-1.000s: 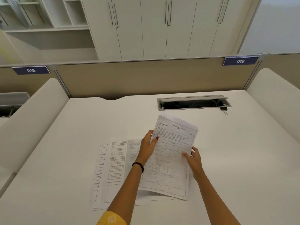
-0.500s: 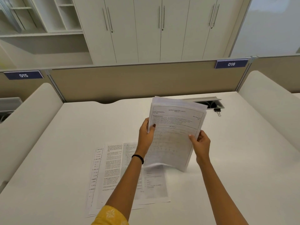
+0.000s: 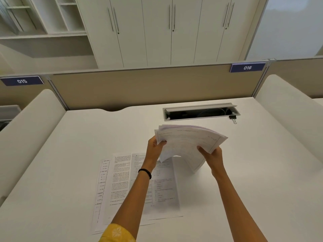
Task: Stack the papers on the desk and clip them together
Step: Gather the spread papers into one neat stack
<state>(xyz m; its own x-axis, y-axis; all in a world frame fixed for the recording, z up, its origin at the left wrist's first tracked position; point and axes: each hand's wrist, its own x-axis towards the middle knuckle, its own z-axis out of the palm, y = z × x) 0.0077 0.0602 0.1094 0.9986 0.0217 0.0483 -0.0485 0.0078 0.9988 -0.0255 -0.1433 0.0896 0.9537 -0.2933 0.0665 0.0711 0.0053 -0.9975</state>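
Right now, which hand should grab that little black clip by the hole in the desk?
Probably the right hand. The binder clip lies far right by the cable slot, on that hand's side. The left hand could keep gripping the lifted stack.

A single head-worn view looks forward and down, close over the desk [image 3: 244,172].
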